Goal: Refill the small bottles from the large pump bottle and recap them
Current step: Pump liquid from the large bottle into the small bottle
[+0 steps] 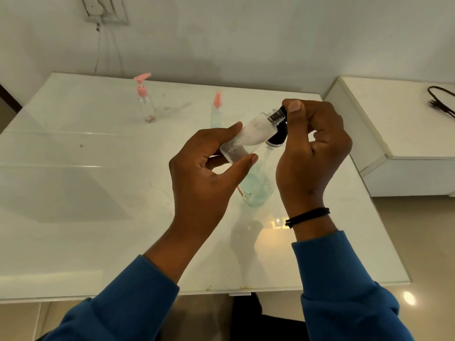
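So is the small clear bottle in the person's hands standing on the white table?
No, the small clear bottle is held tilted in the air above the white table, gripped by the left hand.

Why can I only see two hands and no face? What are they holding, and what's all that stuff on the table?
The camera sits on the person's head, looking down, so you see only their own hands. The left hand holds a small frosted bottle, tilted. The right hand pinches something black at its neck, probably the cap. On the white table stand a clear bottle with a pink pump, a bottle with a pink spray top, and, under the hands, a bigger bottle of greenish liquid.
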Tool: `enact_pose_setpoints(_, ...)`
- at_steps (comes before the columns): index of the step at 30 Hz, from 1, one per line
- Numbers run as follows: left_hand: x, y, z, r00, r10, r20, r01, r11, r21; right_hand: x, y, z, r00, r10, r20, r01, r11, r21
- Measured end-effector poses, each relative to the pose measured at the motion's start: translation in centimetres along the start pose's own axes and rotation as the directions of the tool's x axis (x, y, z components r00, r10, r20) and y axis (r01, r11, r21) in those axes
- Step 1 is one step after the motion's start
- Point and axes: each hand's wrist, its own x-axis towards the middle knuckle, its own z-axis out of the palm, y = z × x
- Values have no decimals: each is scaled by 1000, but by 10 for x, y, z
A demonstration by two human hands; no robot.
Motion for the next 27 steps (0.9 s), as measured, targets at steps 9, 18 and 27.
enact_pose_setpoints(9, 0, 0, 1, 1000, 6, -13, -6, 1000, -1, 5, -4, 0, 1000, 0, -3, 0, 1000, -1)
enact_pose_setpoints(18, 0, 0, 1, 1000, 13, -1, -13, 1000, 0, 2, -4, -2, 1000, -4, 16, 5, 1000, -23)
enact_pose_setpoints(27, -1, -2, 1, 1000, 18, -4, -18, 999, 27, -4, 4, 0, 1000, -16, 6, 16, 1000, 11)
